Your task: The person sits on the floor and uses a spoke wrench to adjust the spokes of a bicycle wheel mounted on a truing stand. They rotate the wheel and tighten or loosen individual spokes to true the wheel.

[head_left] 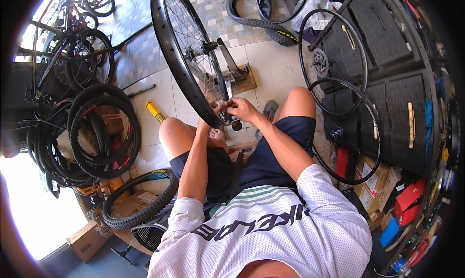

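Note:
A bicycle wheel [170, 55] with a wide black rim and thin spokes stands upright in front of me. Its hub [207, 47] rests in a metal truing stand [228, 60] fixed to a wooden base [248, 79]. At the near part of the rim, my left hand [219, 109] reaches in among the spokes, partly hidden by the rim, fingers drawn together. My right hand [242, 109] meets it from the right, with thumb and fingers pinched close to the spokes. Whatever small thing either hand grips is too small to make out.
A yellow tool [155, 111] lies on the tiles left of my knee. Tyres [104, 132] hang at the left; another tyre [140, 200] lies lower. Two bare rims [364, 50] lean against dark drawers [399, 108] at the right. Cardboard boxes [372, 183] stand below them.

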Demonstrator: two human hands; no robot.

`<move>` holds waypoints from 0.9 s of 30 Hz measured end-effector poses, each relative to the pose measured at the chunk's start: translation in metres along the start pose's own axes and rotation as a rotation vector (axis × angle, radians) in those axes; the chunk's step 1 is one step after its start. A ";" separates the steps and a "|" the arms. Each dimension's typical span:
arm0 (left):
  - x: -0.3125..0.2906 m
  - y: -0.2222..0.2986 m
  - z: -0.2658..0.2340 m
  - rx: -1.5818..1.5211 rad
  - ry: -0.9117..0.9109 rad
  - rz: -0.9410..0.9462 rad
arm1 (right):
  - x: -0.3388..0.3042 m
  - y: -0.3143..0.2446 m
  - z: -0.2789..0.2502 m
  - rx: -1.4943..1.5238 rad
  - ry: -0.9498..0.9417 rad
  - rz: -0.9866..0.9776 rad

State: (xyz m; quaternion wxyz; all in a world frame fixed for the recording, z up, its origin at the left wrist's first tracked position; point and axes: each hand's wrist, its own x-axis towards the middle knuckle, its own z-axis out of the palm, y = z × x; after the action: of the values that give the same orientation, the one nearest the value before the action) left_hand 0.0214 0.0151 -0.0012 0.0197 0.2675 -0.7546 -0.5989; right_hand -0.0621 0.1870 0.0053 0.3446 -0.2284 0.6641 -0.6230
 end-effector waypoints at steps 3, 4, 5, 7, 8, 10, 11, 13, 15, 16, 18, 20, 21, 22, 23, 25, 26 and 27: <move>0.001 0.007 0.002 -0.003 -0.013 -0.046 | -0.001 -0.003 -0.009 -0.149 0.060 0.051; 0.003 0.010 0.003 0.023 -0.019 -0.059 | -0.001 -0.001 -0.011 -0.130 0.043 0.053; 0.004 0.013 0.004 0.026 -0.041 -0.067 | -0.002 0.001 -0.013 -0.112 0.026 0.055; 0.006 0.013 0.002 0.031 -0.071 -0.086 | -0.002 0.000 -0.013 -0.123 0.004 0.061; 0.006 0.010 0.001 0.053 -0.048 -0.043 | -0.002 -0.004 -0.012 -0.153 0.000 0.065; 0.006 0.006 0.002 0.096 -0.009 0.041 | -0.004 -0.009 -0.010 -0.196 -0.008 0.063; 0.006 0.005 0.001 0.053 -0.057 -0.034 | -0.005 -0.012 -0.009 -0.209 -0.012 0.058; 0.008 0.005 -0.003 -0.031 -0.161 -0.179 | -0.006 -0.012 -0.008 -0.193 -0.007 0.028; 0.009 0.008 -0.003 -0.077 -0.269 -0.214 | -0.007 -0.008 -0.009 -0.136 0.011 -0.021; 0.009 0.004 -0.008 -0.099 -0.308 -0.236 | -0.008 -0.011 -0.006 -0.120 -0.005 -0.024; 0.006 -0.003 -0.014 -0.078 -0.257 -0.172 | -0.007 -0.019 -0.001 -0.086 -0.041 -0.031; 0.005 0.003 -0.007 0.014 -0.192 -0.125 | -0.007 -0.015 -0.005 -0.124 -0.032 -0.011; 0.003 0.005 0.000 0.099 -0.137 -0.111 | -0.007 -0.013 -0.007 -0.143 -0.029 -0.001; 0.002 0.014 0.009 0.185 -0.092 -0.094 | -0.007 -0.006 -0.010 -0.161 -0.006 0.011; 0.001 0.022 0.018 0.225 -0.061 -0.074 | -0.006 0.002 -0.013 -0.182 0.020 0.020; -0.001 0.032 0.028 0.304 0.012 -0.039 | -0.005 0.011 -0.017 -0.182 0.044 0.021; 0.001 0.016 0.018 0.241 0.019 -0.028 | -0.003 0.005 -0.010 -0.161 0.020 -0.004; 0.004 0.001 0.008 0.179 0.024 -0.015 | -0.001 -0.001 -0.003 -0.139 -0.004 -0.028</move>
State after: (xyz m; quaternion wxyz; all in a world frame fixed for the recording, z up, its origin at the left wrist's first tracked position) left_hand 0.0153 0.0206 -0.0038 0.0005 0.2809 -0.8027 -0.5261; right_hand -0.0641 0.1899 0.0069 0.3205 -0.2621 0.7020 -0.5795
